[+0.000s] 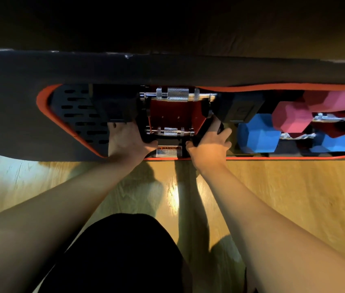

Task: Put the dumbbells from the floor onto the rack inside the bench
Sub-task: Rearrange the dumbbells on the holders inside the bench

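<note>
We look down into the bench (19, 115) through its orange-rimmed side opening, whose lower edge sits just above the wooden floor (294, 187); the padded top overhangs the opening, so headroom inside is tight. Inside the bench, at the middle of the opening, two black dumbbells lie with their long axes running left to right: the rear dumbbell (176, 94) shows a knurled chrome handle between dark heads, and the front dumbbell (170, 131) sits nearer the opening's lower edge. Our left hand (128, 139) curls round the front one's left end and our right hand (208, 144) grips its right end. Toward the bench's right end, the blue dumbbells (256, 134) and pink dumbbells (289, 117) rest packed close together. A warning label (169, 151) sits between our hands.
</note>
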A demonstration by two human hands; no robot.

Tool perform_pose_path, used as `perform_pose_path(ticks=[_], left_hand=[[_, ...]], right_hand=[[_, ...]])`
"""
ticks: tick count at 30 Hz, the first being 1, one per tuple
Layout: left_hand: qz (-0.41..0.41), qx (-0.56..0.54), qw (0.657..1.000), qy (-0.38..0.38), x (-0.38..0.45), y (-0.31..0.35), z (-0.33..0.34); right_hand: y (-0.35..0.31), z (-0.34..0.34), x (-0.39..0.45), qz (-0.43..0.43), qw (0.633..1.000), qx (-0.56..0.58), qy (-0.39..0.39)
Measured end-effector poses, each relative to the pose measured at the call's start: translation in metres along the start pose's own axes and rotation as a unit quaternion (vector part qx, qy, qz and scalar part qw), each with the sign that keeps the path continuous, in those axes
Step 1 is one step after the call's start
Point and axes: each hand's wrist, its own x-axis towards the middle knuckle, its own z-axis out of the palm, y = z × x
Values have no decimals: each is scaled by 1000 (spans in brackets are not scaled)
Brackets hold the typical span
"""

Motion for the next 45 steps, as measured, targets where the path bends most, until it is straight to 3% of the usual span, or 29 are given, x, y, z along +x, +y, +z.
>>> perform_pose_path(ticks=[5,10,14,17,24,29,34,41,43,45], left_hand=[[-34,15,999,-35,-10,1,1],[-20,26,996,-82,5,4,-9],[-22,11,997,-66,-3,6,-7],[-13,61,996,-68,-8,2,-2],[-15,30,995,-95,2,8,-12],[-13,97,994,-57,-9,4,-3],[25,111,990,-88,8,-3,-4],[-13,-3,997,-74,1,-3,-8],[-66,-69,990,-107,5,-5,-10],[-128,-178,969,-116,5,-7,-12]], right_hand=[[5,-8,8,-28,999,7,-40],[-1,-5,-2,-10,1000,-16,-18],[1,-11,3,-20,999,-30,-41],[1,-17,6,-46,996,-40,-58],[-3,-13,-4,7,999,-9,-47],[1,-21,7,-53,993,-69,-81],[-2,-16,0,-17,998,-36,-55],[4,-19,3,-12,995,22,-95],[4,-24,1,17,994,41,-97],[4,-29,-4,45,994,84,-47]])
